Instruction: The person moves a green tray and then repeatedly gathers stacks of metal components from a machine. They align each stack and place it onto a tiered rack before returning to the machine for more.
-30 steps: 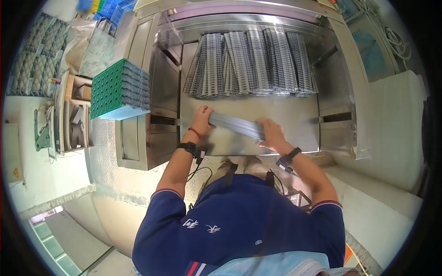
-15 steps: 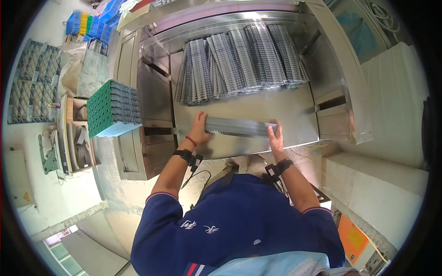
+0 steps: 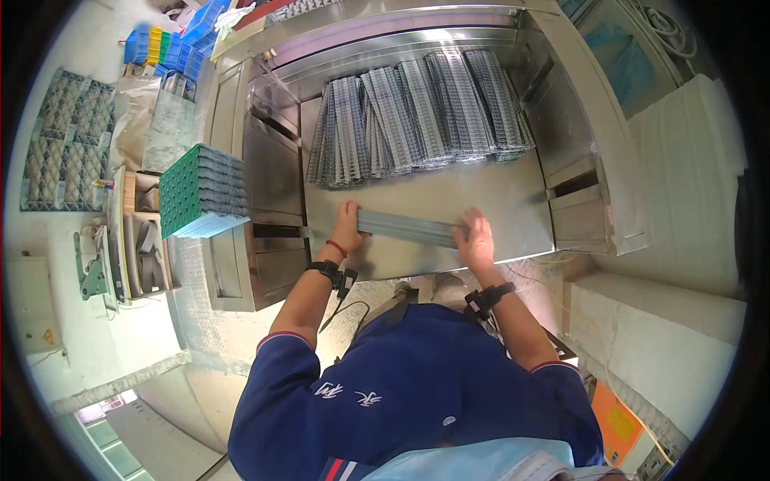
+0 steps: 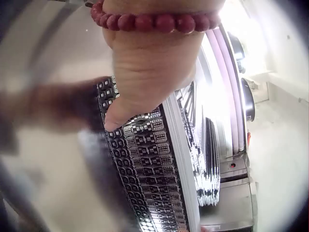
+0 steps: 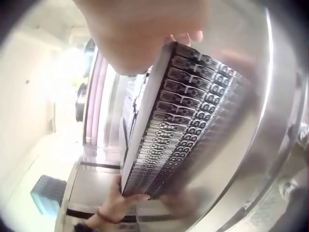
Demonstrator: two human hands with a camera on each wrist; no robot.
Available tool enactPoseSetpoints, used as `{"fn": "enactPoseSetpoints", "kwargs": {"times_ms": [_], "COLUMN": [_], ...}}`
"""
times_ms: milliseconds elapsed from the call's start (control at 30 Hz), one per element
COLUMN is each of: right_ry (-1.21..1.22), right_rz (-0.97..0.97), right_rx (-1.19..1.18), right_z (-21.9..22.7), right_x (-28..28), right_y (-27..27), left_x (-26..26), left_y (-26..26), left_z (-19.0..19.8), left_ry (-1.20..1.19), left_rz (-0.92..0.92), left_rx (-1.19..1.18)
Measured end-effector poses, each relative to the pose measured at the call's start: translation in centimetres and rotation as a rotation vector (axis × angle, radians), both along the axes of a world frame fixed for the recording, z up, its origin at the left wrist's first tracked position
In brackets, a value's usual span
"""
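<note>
A bundle of thin grey metal strips (image 3: 409, 228) lies crosswise over the steel worktop near its front edge. The left hand (image 3: 346, 228) grips its left end; in the left wrist view that hand's (image 4: 152, 72) thumb lies on the patterned edges of the strips (image 4: 149, 159). At the other end the right hand (image 3: 477, 240) touches the bundle with its palm side, fingers raised and blurred. The right wrist view has this hand (image 5: 145, 34) at the near end of the bundle (image 5: 178, 104), several fingertips showing past it, and the left hand (image 5: 115, 205) at the far end.
Several rows of similar metal strips (image 3: 417, 112) lie at the back of the steel worktop (image 3: 513, 200), between raised metal side walls. Left of the bench frame stands a stack of green and grey trays (image 3: 180, 192). Blue bins (image 3: 180, 56) are at the upper left.
The bundle swung from slanted to nearly level, then slanted slightly down to the right. The right hand's fingers, around the end half a second ago, are now raised against it. The left hand keeps its grip.
</note>
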State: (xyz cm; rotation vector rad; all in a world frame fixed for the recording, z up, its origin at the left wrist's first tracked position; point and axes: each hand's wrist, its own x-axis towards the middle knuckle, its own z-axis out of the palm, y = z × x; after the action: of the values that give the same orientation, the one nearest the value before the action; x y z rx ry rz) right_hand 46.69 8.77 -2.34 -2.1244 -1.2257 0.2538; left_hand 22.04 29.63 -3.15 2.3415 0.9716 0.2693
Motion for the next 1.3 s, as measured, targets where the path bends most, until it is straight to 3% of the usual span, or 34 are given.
{"fn": "enactPoseSetpoints", "kwargs": {"times_ms": [33,100,233,300,333,467,633,733,900,933,967,1000,1033,1100,1167,1300], "right_ry": [0.006,-0.261,-0.314,-0.004,-0.001,-0.008,-0.007,-0.008,0.138,0.18,0.226,0.259,0.216,0.261,0.281,0.461], "right_rz": [-0.002,0.368,0.534,0.561,0.54,0.405,0.21,0.043,-0.289,-0.345,-0.433,-0.509,-0.629,-0.789,-0.96,-1.245], "right_rx": [0.002,-0.107,-0.056,-0.36,-0.357,-0.349,-0.412,-0.426,-0.359,-0.344,-0.334,-0.311,-0.259,-0.139,0.048,0.63], "right_z": [1.6,4.5,1.8,0.6,0.2,0.5,0.8,1.7,3.3,4.5,5.8,7.6,6.2,8.6,8.3,9.0], "right_x": [-0.4,-1.2,-2.6,-3.3,-3.8,-4.3,-7.0,-9.0,-13.1,-13.8,-14.7,-15.9,-16.9,-19.3,-22.3,-29.0], "right_y": [0.7,2.6,5.9,6.5,6.3,5.3,2.0,-1.6,-12.2,-14.5,-16.8,-18.2,-19.5,-22.8,-26.2,-32.8], "left_x": [-0.1,0.1,0.4,0.1,-0.2,1.1,2.9,5.4,10.3,12.7,13.1,14.0,14.7,14.9,15.0,15.3], "left_y": [-0.1,0.0,0.4,0.1,0.1,0.9,1.7,0.6,-6.9,-7.0,-11.4,-12.8,-14.8,-19.0,-22.3,-26.9], "left_z": [0.0,-0.2,-0.3,-0.5,-0.6,-0.5,-0.6,-0.7,1.4,-5.0,3.7,5.0,6.7,11.1,14.4,14.9], "left_ry": [0.006,-0.005,0.023,0.027,0.026,0.023,-0.03,0.07,-0.093,-0.048,-0.054,-0.052,-0.084,-0.08,-0.195,-0.252], "left_rz": [-0.002,0.012,-0.02,0.0,-0.022,-0.049,-0.278,-0.481,-0.971,-0.797,-1.139,-1.19,-1.242,-1.301,-1.415,-1.564], "left_rx": [0.002,-0.007,0.098,0.066,0.069,0.03,-0.002,0.0,0.083,-0.501,0.158,0.141,0.064,0.086,0.086,0.095]}}
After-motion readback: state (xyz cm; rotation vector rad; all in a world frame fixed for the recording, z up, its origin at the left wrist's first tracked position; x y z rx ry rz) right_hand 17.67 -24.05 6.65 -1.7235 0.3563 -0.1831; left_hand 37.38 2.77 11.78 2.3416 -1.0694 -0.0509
